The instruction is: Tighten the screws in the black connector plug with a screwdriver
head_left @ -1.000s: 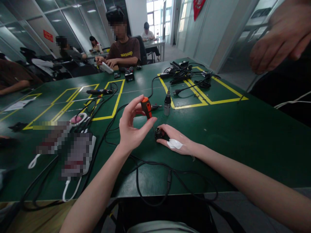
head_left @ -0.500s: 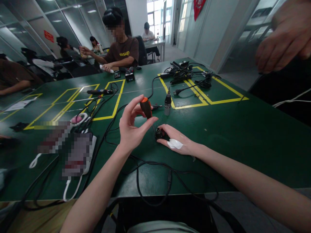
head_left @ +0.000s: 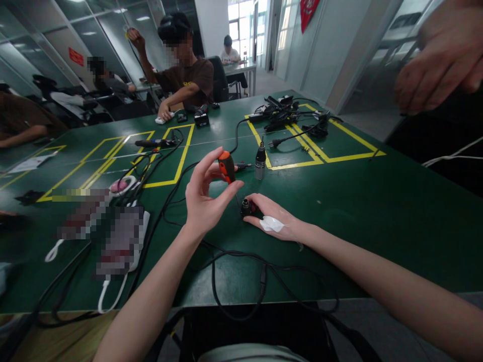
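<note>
My left hand (head_left: pixel 206 193) grips the handle of an orange and black screwdriver (head_left: pixel 227 167) between thumb and fingers. Its thin shaft points down to a small black cylindrical part (head_left: pixel 246 206) with a metal collar on top. Around that part, low over the green table, my right hand (head_left: pixel 269 215) is closed with thumb and fingers; a white patch sticks to its back. Whether the screwdriver tip touches the part I cannot tell. Just beyond stands a small black and grey bottle-like tool (head_left: pixel 260 162) with a pointed tip, upright.
Black cables (head_left: pixel 241 254) loop across the table's near side. Two phones (head_left: pixel 123 239) with white cords lie at left. A heap of black cords (head_left: pixel 281 111) lies at the far right inside yellow tape. A co-worker (head_left: pixel 186 75) sits opposite; another person's hand (head_left: pixel 441 75) hangs at upper right.
The screwdriver handle has rotated in my left hand, showing more orange. My right hand stays in place. The co-worker opposite has raised one arm and lowered the other hand to the table.
</note>
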Available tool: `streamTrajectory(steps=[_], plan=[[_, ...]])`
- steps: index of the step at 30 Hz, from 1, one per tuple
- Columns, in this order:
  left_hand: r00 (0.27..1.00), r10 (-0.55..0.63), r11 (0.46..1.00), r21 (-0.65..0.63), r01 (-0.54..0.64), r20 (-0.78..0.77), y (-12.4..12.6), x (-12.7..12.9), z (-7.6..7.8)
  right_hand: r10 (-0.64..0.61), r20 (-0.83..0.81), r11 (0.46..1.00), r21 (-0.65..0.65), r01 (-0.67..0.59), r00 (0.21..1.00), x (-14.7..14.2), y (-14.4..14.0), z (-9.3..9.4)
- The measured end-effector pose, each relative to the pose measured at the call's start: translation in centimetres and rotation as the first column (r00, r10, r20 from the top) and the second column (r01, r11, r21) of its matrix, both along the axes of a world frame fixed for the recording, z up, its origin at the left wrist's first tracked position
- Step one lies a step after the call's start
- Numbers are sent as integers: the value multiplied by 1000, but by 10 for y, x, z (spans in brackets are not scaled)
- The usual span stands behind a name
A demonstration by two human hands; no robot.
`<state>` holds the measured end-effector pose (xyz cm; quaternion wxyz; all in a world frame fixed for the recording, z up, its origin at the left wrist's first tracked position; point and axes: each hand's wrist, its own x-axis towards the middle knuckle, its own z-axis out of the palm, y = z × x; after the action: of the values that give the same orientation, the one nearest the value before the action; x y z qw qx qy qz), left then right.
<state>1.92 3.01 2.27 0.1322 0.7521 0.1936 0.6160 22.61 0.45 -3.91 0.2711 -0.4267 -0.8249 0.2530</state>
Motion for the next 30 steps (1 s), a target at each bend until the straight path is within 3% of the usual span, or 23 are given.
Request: streamTrajectory(steps=[9,17,27,30], plan=[[996,-79,995,-66,81,29,-7,3,2,12,-14,1000,13,-12,1000,0,1,-2],[999,-12,1000,-8,12,30,1,-1,1,10,-9,1000,22,-10,1000,0,2,-3],[997,-81,994,-72,82,21,-8,2,2,4,-6,1000,1,-4,1000,-1,0,-1],[999,-37,998,-50,38,28,-4,1,1,7,-3,1000,2,-7,1000,0,1,-1]])
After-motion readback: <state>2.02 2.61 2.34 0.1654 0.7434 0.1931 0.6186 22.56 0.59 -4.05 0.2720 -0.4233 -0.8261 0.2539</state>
